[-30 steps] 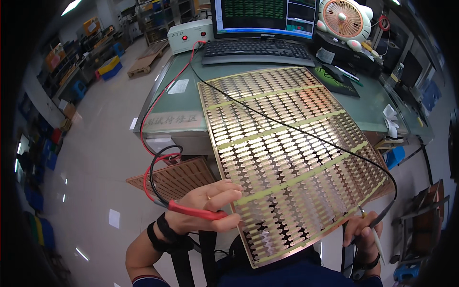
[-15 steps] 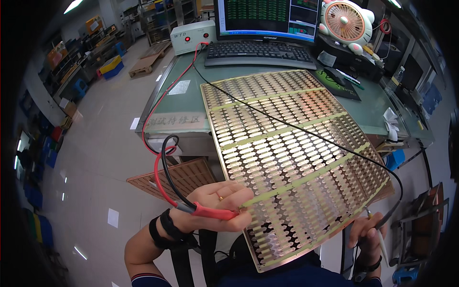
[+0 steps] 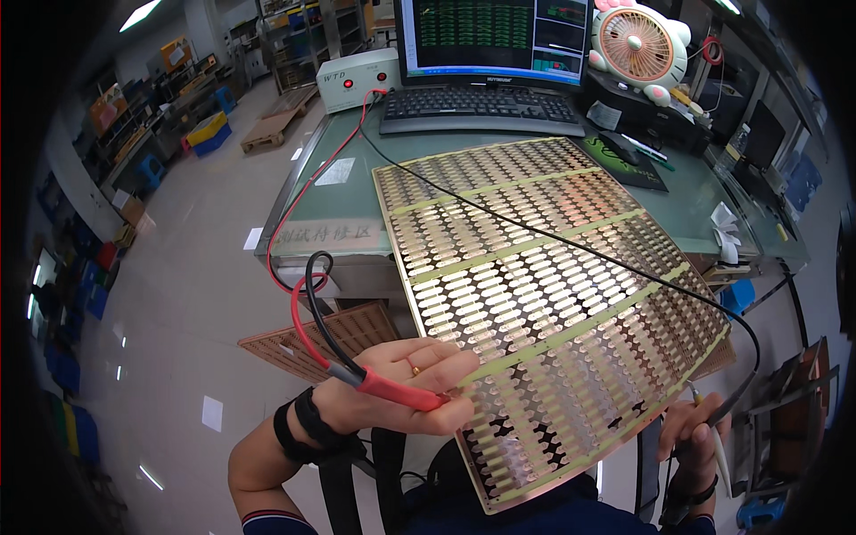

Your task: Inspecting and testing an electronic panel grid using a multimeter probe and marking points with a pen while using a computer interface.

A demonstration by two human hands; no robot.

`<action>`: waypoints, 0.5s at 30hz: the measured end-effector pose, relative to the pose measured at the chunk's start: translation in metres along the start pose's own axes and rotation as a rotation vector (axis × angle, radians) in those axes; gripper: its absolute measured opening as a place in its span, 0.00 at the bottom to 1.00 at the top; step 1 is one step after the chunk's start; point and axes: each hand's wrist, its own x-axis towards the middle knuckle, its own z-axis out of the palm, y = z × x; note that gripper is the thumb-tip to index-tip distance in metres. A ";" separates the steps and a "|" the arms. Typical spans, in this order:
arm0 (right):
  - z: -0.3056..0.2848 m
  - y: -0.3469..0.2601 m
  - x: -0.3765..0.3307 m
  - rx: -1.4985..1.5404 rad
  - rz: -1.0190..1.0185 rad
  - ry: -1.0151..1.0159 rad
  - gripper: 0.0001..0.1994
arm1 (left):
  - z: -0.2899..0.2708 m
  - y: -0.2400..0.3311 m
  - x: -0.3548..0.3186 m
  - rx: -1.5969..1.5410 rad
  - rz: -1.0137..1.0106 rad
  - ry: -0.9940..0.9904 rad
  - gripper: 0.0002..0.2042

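Note:
A large coppery circuit board panel (image 3: 535, 259), with rows of elongated pads and green strips, slants from the desk down toward my body. My left hand (image 3: 419, 367) is closed around a red-sleeved test probe (image 3: 397, 390) at the panel's left edge. Its tip is hidden by my fingers. By the near right edge, my right hand (image 3: 691, 437) is closed on a black-cabled probe (image 3: 733, 406). A slim pale pen-like tool (image 3: 720, 459) also shows in that hand. The black cable crosses over the panel.
On the green desk (image 3: 312, 209) stand a white test box (image 3: 359, 78) with red lights, a keyboard (image 3: 481, 111), a monitor (image 3: 495, 36) and a fan (image 3: 635, 43). A mouse (image 3: 620, 147) lies on a dark mat. Another brown panel (image 3: 325, 339) leans under the desk.
The view has shifted slightly. Both hands keep their grips and stay at the panel's edges, with hardly any movement.

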 end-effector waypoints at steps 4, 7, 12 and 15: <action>-0.002 0.001 0.000 -0.005 -0.017 -0.009 0.17 | -0.004 0.001 0.002 -0.012 0.005 -0.024 0.18; -0.002 -0.001 0.001 -0.016 -0.016 -0.010 0.17 | -0.006 0.001 0.002 -0.013 0.003 -0.050 0.19; -0.002 -0.002 0.001 -0.012 -0.015 -0.011 0.17 | -0.005 0.001 0.000 -0.009 0.005 -0.040 0.19; -0.002 -0.001 0.000 -0.006 -0.029 -0.008 0.17 | -0.007 0.001 0.000 -0.007 0.004 -0.038 0.19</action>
